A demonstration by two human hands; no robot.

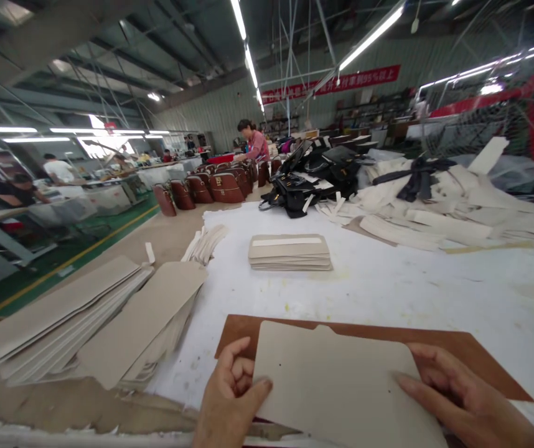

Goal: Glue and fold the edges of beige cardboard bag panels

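Grey card over brown panel, both hands on it.
My left hand (229, 398) pinches the grey card (341, 386) edge; my right hand (458, 398) presses flat on it, atop the brown panel (472, 348) on the bench (388, 286).

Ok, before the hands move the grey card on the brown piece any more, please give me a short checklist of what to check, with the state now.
1. Left hand has the grey card by its left edge, thumb on top: ok.
2. Right hand lies flat on the card's right side: ok.
3. Card lies on the brown piece, whose top and right edges show past it: ok.
4. Card's lower edge lined up with the brown piece: cannot tell, it runs out of the picture.
5. White table cover beyond the brown piece is bare: ok.
6. Stacks of grey card wait at the left, apart from the hands: ok.
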